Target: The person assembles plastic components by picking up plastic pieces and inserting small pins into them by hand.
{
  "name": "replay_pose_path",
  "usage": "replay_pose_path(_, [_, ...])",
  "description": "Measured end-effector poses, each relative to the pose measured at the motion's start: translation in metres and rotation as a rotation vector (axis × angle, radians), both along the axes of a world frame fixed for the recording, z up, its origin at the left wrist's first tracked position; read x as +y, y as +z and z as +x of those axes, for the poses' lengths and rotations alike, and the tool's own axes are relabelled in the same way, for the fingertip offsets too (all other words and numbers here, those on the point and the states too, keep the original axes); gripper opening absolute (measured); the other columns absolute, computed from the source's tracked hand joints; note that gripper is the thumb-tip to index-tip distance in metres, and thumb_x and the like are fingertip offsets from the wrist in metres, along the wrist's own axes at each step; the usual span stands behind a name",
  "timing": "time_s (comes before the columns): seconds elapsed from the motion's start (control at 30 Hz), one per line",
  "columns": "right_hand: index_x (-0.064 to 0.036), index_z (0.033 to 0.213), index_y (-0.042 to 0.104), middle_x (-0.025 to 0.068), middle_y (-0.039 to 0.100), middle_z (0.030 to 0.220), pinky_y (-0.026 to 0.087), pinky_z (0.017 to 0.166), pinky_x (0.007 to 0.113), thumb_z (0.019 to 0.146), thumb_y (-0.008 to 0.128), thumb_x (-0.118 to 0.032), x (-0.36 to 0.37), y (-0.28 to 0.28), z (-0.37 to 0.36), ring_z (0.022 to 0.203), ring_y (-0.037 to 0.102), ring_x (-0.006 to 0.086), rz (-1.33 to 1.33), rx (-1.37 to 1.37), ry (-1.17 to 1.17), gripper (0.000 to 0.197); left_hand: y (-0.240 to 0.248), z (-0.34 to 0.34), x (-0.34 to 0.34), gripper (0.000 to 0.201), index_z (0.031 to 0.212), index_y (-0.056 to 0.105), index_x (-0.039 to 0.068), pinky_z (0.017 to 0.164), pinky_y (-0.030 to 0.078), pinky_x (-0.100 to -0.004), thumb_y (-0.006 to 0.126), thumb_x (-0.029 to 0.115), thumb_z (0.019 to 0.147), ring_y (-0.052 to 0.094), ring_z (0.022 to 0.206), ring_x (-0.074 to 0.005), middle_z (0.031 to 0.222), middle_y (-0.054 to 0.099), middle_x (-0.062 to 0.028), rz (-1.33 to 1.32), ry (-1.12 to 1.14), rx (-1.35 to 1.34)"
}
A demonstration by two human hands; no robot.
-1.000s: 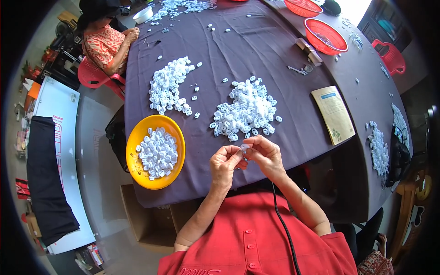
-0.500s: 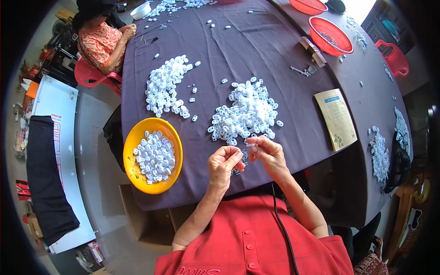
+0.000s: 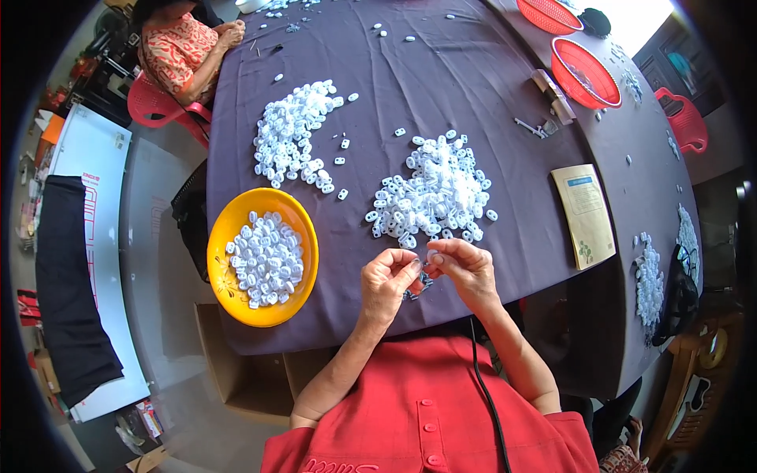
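Note:
My left hand (image 3: 385,290) and my right hand (image 3: 468,276) work close together at the near edge of the table, fingertips almost meeting. Between my right thumb and forefinger is a small white plastic piece (image 3: 432,256). My left thumb and forefinger are pinched; whatever is in them is too small to make out. Small dark grey pieces (image 3: 426,279) lie under and between my hands, partly hidden. Just beyond is a heap of white oval plastic pieces with two holes (image 3: 432,189). A yellow bowl (image 3: 311,256) with similar white pieces in it stands to the left.
A second white heap (image 3: 292,134) lies farther left on the dark tablecloth (image 3: 378,102). On the right are a tan booklet (image 3: 583,213), a red basket (image 3: 603,98) and more white piles (image 3: 649,280). A person in a patterned shirt (image 3: 181,55) sits far left.
The view has shifted slightly. My fingertips have drawn a little closer together, and the white piece in my right fingers has turned.

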State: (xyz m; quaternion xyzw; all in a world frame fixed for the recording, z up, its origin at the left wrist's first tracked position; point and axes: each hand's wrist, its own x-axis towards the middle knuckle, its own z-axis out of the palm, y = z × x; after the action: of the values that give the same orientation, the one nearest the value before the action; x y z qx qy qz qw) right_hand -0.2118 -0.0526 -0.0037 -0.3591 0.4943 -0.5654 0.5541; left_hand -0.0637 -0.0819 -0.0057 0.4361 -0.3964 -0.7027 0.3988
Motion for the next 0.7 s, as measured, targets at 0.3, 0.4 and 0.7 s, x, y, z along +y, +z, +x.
replay_pose_path(0.3, [-0.001, 0.099, 0.062, 0.0015, 0.061, 0.077, 0.049, 0.062, 0.021, 0.082, 0.058, 0.0, 0.0001, 0.0009, 0.0035, 0.068, 0.056, 0.0063, -0.039, 0.12, 0.039, 0.017, 0.0079, 0.0034, 0.0027, 0.01, 0.086, 0.059, 0.0, 0.047, 0.043, -0.0178, 0.062, 0.009, 0.081, 0.053, 0.051, -0.0053, 0.067, 0.06, -0.0023, -0.022, -0.005, -0.072])
replay_pose_path(0.4, [-0.0005, 0.097, 0.062, 0.0029, 0.062, 0.079, 0.049, 0.062, 0.022, 0.082, 0.058, 0.0, 0.0003, 0.0021, 0.0041, 0.069, 0.058, 0.0082, -0.003, 0.088, 0.025, 0.016, 0.0064, 0.0048, 0.0026, 0.012, 0.085, 0.06, 0.001, 0.047, 0.042, -0.017, 0.063, 0.011, 0.081, 0.051, 0.05, -0.0039, 0.065, 0.059, -0.0007, -0.063, -0.01, -0.107])
replay_pose_path(0.7, [-0.0002, 0.094, 0.062, 0.003, 0.062, 0.079, 0.05, 0.062, 0.022, 0.081, 0.059, 0.001, 0.0007, 0.0044, 0.0082, 0.071, 0.059, 0.0082, -0.03, 0.106, 0.029, 0.013, 0.0092, 0.0076, 0.0043, 0.012, 0.083, 0.06, 0.003, 0.046, 0.04, -0.0162, 0.063, 0.014, 0.082, 0.049, 0.05, -0.0018, 0.063, 0.057, 0.0027, -0.103, -0.034, -0.16])
